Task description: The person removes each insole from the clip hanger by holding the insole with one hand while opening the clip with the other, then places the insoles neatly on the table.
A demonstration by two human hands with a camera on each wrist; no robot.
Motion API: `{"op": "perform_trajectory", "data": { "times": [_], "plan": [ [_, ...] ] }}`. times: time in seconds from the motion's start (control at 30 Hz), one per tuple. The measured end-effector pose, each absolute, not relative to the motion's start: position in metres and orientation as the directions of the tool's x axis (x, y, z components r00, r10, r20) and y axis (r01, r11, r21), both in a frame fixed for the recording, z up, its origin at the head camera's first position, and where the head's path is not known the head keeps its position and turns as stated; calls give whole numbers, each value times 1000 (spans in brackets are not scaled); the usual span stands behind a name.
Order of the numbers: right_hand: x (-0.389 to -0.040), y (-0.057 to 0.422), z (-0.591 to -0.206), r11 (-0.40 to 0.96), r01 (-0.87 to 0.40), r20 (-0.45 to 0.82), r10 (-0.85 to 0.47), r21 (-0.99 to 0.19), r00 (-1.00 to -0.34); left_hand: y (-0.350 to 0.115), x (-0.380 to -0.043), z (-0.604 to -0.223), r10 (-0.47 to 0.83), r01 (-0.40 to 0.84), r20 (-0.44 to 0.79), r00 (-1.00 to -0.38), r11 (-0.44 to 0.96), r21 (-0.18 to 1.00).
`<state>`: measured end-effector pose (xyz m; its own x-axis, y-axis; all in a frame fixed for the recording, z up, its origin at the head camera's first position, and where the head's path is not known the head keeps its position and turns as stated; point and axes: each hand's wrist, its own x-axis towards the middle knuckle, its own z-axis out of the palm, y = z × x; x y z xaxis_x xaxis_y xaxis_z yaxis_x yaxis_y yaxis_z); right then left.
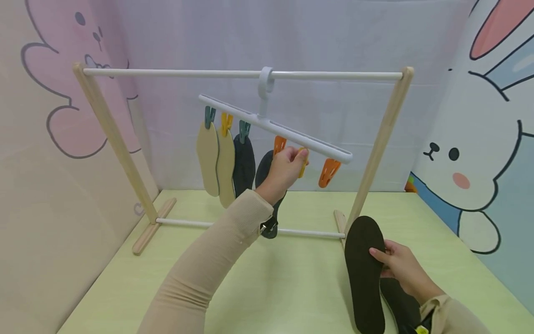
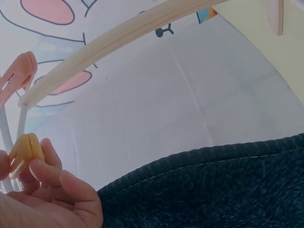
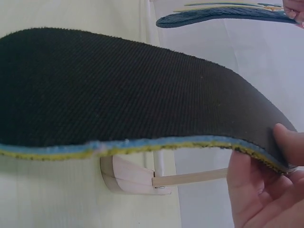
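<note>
Your hands are well apart. Your left hand [image 1: 284, 170] pinches a yellow clip [image 1: 303, 162] on the white hanger [image 1: 310, 140]; your right hand [image 1: 402, 266] grips a dark insole [image 1: 364, 278] by its edge, near the rack's right foot. Another dark insole [image 1: 400, 301] shows just below that hand. Left of the yellow clip, two pale insoles [image 1: 207, 160] and two more dark ones [image 1: 244, 163] hang; an empty orange clip [image 1: 329, 172] hangs right.

Ribbed black insole [image 3: 133, 90] across centre, edge layered blue and yellow. Right hand [image 3: 278, 204] at 4 o'clock pinches its end, thumb on top. Wooden foot [image 3: 128, 175], 7 o'clock. Dark blue insole [image 3: 218, 20], 1 o'clock; left hand [image 3: 295, 10], 2 o'clock.
</note>
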<state>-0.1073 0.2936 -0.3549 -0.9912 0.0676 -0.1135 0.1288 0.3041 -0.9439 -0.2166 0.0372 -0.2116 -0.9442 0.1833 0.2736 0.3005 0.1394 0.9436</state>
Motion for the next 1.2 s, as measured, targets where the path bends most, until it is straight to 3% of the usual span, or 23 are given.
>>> {"op": "perform_trajectory", "data": {
  "times": [1.2],
  "plan": [
    [-105,304,-360,373,241,-252,21,-896,-968,36,-222,-215,191,312,282,-940,152,938]
  ]
}}
